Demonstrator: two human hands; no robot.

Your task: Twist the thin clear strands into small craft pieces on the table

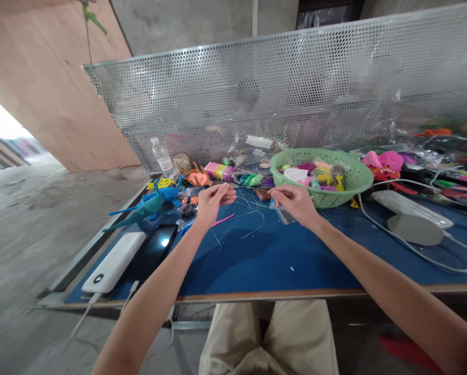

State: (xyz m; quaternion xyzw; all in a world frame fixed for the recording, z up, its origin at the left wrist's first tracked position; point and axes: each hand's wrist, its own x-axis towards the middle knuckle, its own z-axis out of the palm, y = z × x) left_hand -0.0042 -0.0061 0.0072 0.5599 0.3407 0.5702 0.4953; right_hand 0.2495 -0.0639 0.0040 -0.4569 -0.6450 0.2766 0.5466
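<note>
Well back from the bench's [265, 268] near edge, left hand [218, 200] and right hand [295, 204] are pinching narrowly, contents unclear, while loose threads [253, 233] between them could tangle if dragged.

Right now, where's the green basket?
Head view: the basket sits right of centre on the blue tabletop, just beyond the right hand.

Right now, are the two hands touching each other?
Apart. The head view shows a clear gap, with blue tabletop visible between the left hand and the right hand.
</note>
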